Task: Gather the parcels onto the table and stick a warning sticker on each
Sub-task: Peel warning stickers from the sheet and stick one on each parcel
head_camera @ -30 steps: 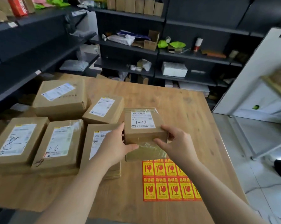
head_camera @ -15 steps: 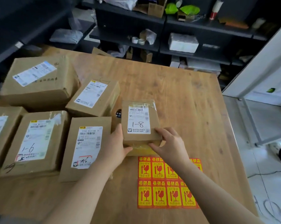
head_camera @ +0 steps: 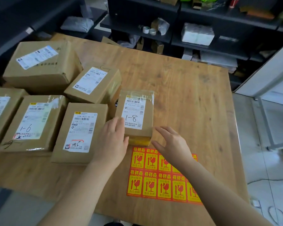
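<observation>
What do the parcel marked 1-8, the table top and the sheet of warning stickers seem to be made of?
Parcel marked 1-8: matt brown cardboard, with glossy clear tape glinting near its top and a white paper label. Table top: wood or wood-look laminate; grain and knots show. Sheet of warning stickers: printed paper or film, red and yellow; I cannot tell which.

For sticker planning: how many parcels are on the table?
6: big one far left, second beside it, three in the near row, 1-8 parcel rightmost. Others may be hidden.
</observation>
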